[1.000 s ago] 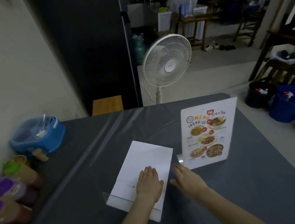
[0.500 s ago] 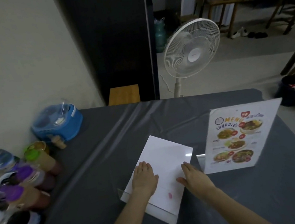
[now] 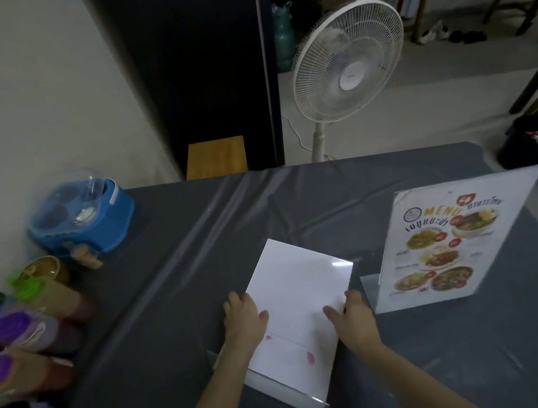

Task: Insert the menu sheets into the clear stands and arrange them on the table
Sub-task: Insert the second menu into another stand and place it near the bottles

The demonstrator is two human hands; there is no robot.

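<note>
A clear stand lies flat on the grey table in front of me, with a white sheet lying blank side up on or in it. My left hand grips the sheet's left edge. My right hand holds its right edge, fingers curled at the border. To the right, a second clear stand is upright with a colourful menu sheet in it, facing me.
Several sauce bottles with purple and green caps crowd the table's left edge. A blue condiment caddy sits at the back left. A white pedestal fan and a wooden stool stand beyond the far edge.
My hands moved from resting flat on top of the sheet to its left and right edges. My head turned left, so the upright menu stand now sits further right in view.
</note>
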